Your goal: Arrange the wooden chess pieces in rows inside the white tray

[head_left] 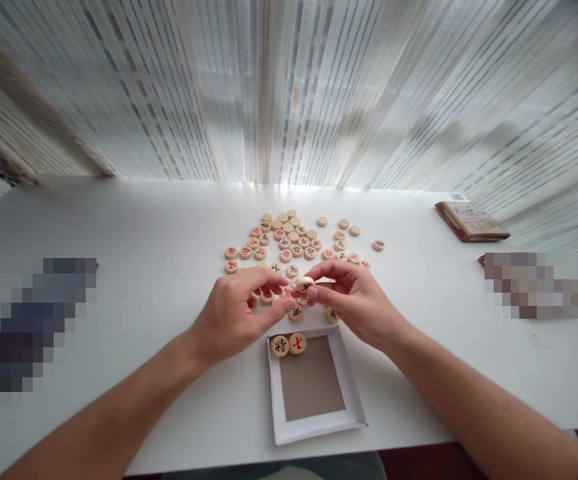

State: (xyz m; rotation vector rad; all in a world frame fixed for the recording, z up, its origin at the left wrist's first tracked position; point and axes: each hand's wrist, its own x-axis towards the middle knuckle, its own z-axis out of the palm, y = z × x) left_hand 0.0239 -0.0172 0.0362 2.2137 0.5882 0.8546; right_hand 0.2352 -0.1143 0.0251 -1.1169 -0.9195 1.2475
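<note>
Between the thumb and fingers of my right hand (361, 297) is a Chinese chess piece (304, 285), a round wooden disc with a black character, held tilted. My left hand (241, 307) hovers just to its left, thumb and fingers apart, with no piece seen in its grasp. Below both hands lies a shallow white box (316, 430) with a grey-brown bottom. Two pieces sit side by side in its far left corner: a black-marked piece (280, 346) and a red-marked piece (297, 343). Many loose pieces (297, 251) spread beyond my hands, some partly hidden by them.
The white table (169, 220) ends at a striped curtain (289, 93). A brown book-like box (471, 221) lies at the far right. A blurred-out object (533, 283) is nearer on that side, and another dark blurred object (33, 320) lies at left.
</note>
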